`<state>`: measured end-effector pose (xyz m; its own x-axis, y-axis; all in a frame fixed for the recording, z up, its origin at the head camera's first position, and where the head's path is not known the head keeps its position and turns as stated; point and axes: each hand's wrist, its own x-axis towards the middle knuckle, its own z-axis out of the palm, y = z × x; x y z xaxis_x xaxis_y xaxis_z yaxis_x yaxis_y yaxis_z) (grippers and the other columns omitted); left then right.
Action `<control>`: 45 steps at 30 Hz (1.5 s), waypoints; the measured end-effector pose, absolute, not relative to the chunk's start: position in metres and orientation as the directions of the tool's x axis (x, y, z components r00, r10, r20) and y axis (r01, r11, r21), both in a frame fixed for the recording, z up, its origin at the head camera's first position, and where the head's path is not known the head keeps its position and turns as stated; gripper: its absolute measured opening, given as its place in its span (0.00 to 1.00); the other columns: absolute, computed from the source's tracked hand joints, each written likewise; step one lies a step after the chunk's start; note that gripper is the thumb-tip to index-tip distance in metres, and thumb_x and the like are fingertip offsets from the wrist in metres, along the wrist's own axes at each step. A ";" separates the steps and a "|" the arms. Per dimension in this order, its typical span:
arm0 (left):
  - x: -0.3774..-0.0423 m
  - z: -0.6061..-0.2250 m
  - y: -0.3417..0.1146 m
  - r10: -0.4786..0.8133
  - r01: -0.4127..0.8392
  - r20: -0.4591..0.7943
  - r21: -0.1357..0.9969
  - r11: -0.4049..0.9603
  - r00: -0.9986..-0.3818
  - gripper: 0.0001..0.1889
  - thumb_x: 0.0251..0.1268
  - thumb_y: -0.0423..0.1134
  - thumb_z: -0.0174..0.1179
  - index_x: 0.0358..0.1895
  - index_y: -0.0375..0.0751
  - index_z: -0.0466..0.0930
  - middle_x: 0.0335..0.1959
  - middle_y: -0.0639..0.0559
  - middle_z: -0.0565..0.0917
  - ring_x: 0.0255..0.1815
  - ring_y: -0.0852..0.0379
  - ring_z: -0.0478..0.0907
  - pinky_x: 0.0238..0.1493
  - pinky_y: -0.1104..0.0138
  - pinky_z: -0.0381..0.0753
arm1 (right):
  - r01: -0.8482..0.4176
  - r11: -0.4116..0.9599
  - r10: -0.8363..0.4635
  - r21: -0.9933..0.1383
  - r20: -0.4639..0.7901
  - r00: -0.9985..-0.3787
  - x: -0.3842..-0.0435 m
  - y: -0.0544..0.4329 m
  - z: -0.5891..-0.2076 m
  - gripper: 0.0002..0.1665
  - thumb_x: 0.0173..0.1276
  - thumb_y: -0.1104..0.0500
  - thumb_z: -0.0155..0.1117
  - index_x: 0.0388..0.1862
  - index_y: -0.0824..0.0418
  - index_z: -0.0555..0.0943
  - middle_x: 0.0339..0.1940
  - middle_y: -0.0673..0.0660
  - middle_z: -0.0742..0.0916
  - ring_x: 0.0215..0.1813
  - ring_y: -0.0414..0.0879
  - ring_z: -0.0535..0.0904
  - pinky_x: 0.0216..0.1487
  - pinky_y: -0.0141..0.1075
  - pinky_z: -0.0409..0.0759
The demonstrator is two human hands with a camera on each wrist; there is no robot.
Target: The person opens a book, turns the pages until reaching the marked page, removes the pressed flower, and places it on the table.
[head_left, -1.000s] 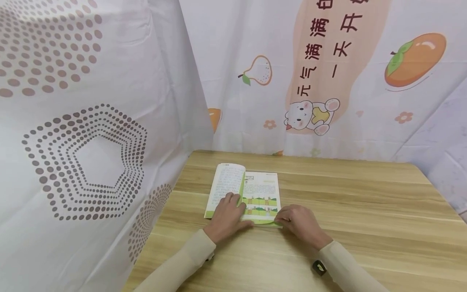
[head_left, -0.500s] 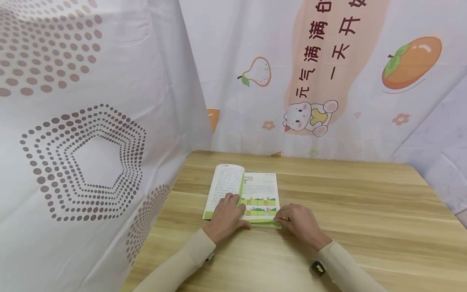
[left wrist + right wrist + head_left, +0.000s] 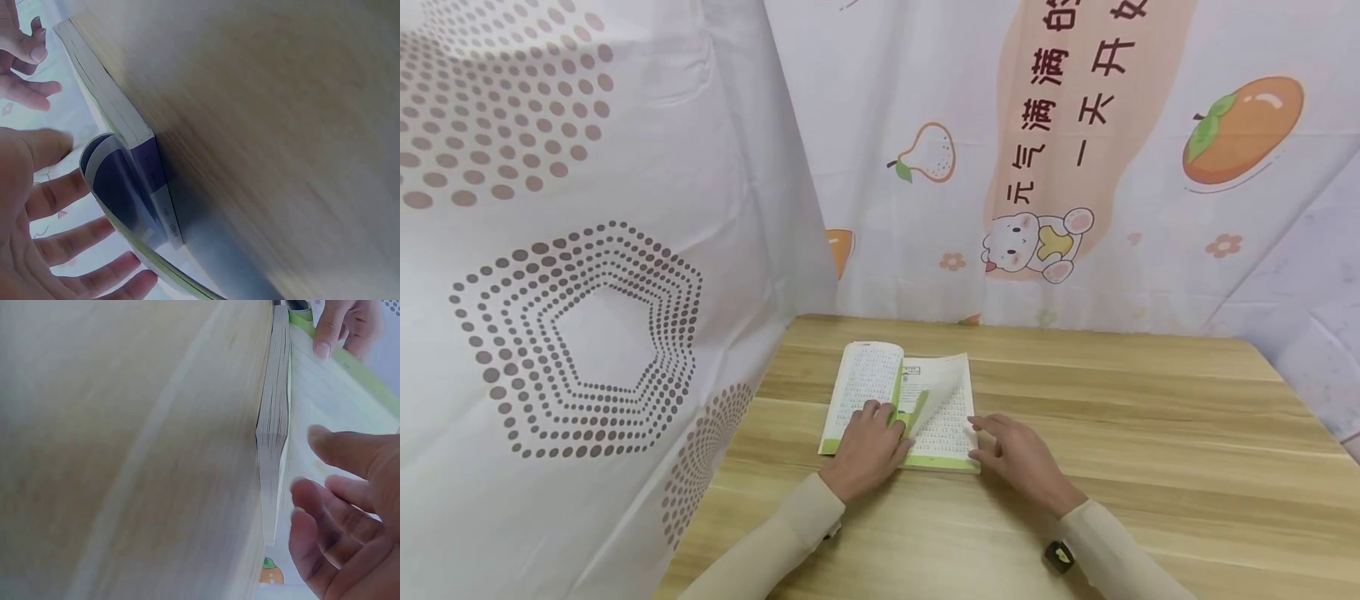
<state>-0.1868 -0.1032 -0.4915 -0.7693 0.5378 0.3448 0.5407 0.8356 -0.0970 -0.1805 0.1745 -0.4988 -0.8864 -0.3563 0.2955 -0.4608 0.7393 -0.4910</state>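
An open book (image 3: 865, 375) lies on the wooden table, with its printed pages facing up. My left hand (image 3: 863, 450) rests on the left pages, fingers spread; in the left wrist view those fingers (image 3: 81, 240) lie against the curved-over pages. One right-hand page (image 3: 936, 400) is lifted and bends over toward the left, its lower part right at my left thumb. Under it shows another text page with a green bottom band. My right hand (image 3: 1018, 458) stays at the book's right edge, thumb and fingers apart; nothing is between them in the right wrist view.
The wooden table (image 3: 1112, 417) extends to the right of the book. A dotted white curtain (image 3: 610, 333) hangs along the left side, and a fruit-printed cloth (image 3: 887, 208) hangs behind the table. A small black device (image 3: 1060, 557) sits at the right cuff.
The right-hand page has lifted at its lower right corner and swung left, uncovering the page below. My right thumb and fingers have parted from it. My left thumb has moved in closer.
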 end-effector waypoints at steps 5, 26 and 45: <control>-0.187 -0.492 -0.100 0.496 0.484 0.324 -0.121 0.867 -0.806 0.16 0.79 0.45 0.55 0.49 0.35 0.85 0.48 0.42 0.84 0.49 0.43 0.79 0.41 0.55 0.84 | -0.522 0.723 -0.471 -0.452 0.230 -0.852 -0.179 0.174 -0.502 0.27 0.61 0.51 0.80 0.58 0.57 0.86 0.59 0.55 0.85 0.35 0.34 0.74 0.42 0.37 0.78; -0.192 -0.495 -0.113 0.376 0.432 0.501 -0.006 0.902 -0.779 0.45 0.59 0.36 0.68 0.81 0.52 0.60 0.81 0.25 0.42 0.76 0.28 0.53 0.62 0.35 0.68 | -0.623 0.672 -0.580 -0.401 0.237 -0.779 -0.179 0.176 -0.503 0.15 0.62 0.52 0.79 0.46 0.54 0.88 0.57 0.54 0.83 0.32 0.31 0.71 0.37 0.35 0.76; -0.188 -0.492 -0.118 0.579 0.613 0.321 0.009 0.790 -0.750 0.37 0.58 0.20 0.63 0.73 0.46 0.73 0.81 0.36 0.55 0.72 0.37 0.64 0.63 0.45 0.73 | -0.729 0.635 -0.647 -0.256 0.339 -0.683 -0.181 0.176 -0.498 0.05 0.65 0.59 0.75 0.40 0.54 0.90 0.47 0.50 0.87 0.44 0.41 0.85 0.46 0.41 0.85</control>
